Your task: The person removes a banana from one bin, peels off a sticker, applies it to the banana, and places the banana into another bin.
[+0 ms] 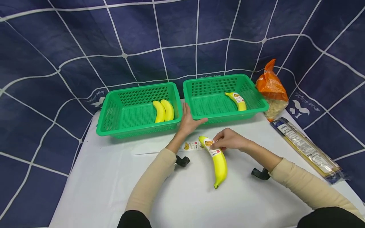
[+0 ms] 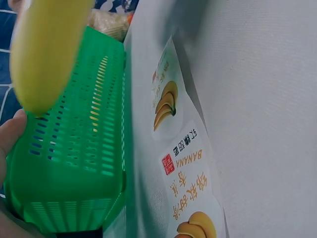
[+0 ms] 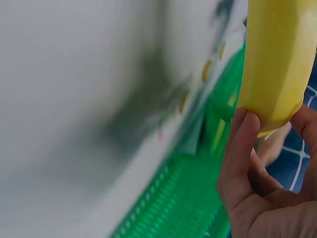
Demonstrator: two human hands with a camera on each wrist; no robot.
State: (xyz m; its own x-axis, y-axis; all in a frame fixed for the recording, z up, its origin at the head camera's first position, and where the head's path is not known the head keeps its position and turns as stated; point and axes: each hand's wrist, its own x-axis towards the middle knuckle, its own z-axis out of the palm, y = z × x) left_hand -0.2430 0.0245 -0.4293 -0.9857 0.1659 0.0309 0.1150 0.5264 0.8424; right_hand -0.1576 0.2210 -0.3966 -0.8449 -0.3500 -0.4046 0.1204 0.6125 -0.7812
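In the right hand [image 1: 230, 139], found a banana [image 1: 220, 168] pinched near one end, with its label face [image 1: 215, 152] shown only in head view, and, with left hand [image 1: 188, 122] spread beside two green baskets [image 1: 137, 131], noted a white-covered table [image 1: 105, 180] below and navy gridded curtains [image 1: 178, 34] around.

Beige sleeves [image 1: 154, 179], black outer sleeves [image 1: 134, 220]
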